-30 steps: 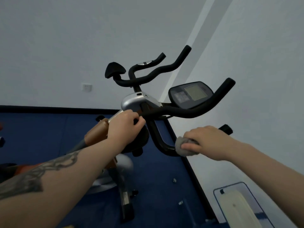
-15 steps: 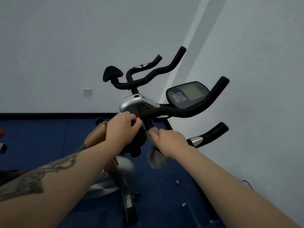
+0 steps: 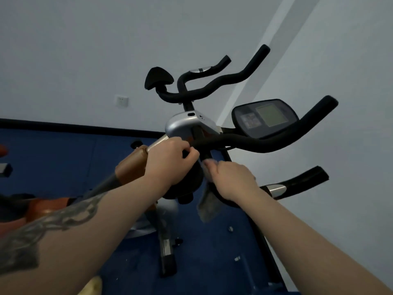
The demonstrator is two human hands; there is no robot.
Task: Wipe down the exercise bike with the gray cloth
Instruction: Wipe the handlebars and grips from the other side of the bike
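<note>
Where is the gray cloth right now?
In the head view, the gray cloth hangs from the right hand, just right of the left hand, against the bike's black handlebar stem.

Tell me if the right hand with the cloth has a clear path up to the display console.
Probably yes. The right hand holds the gray cloth below the console; only one black handlebar crosses between, easily passed.

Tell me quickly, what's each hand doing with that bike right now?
Left hand grips the bike by its handlebar stem. Right hand holds the gray cloth against the black bar below. Nothing in the way.
</note>
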